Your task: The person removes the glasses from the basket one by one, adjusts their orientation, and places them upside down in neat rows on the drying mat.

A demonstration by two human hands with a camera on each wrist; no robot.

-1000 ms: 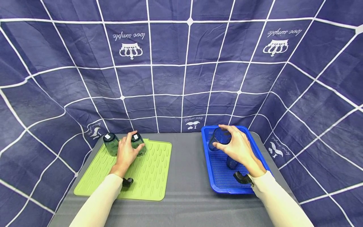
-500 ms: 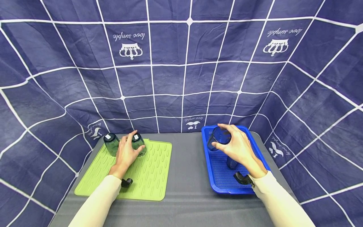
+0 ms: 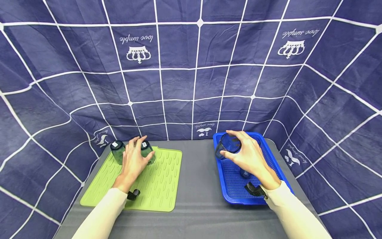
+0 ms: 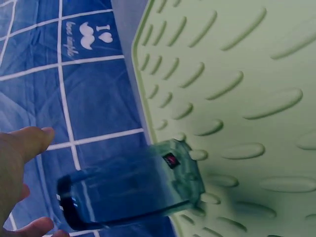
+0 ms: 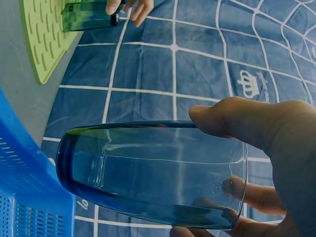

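A green-tinted drinking glass (image 3: 146, 151) stands upside down on the light green ribbed mat (image 3: 161, 182). My left hand (image 3: 131, 162) is around its upper end; in the left wrist view the thumb and fingers are spread apart around the base of this glass (image 4: 128, 187). A second upturned green glass (image 3: 117, 154) stands just left of the hand. Over the far left part of the blue basket (image 3: 244, 201), my right hand (image 3: 250, 156) holds a clear blue glass (image 5: 148, 163) between thumb and fingers near its rim, tilted, base down to the left.
Another blue glass (image 3: 245, 173) lies in the basket below my right hand, partly covered by the wrist. Grey table cloth (image 3: 197, 179) lies between mat and basket. A blue checked curtain (image 3: 179, 83) rises behind and at both sides.
My right hand has shifted slightly left with the blue glass, which is tilted a little more. My left thumb and fingers have spread a little at the green glass, which stays put.
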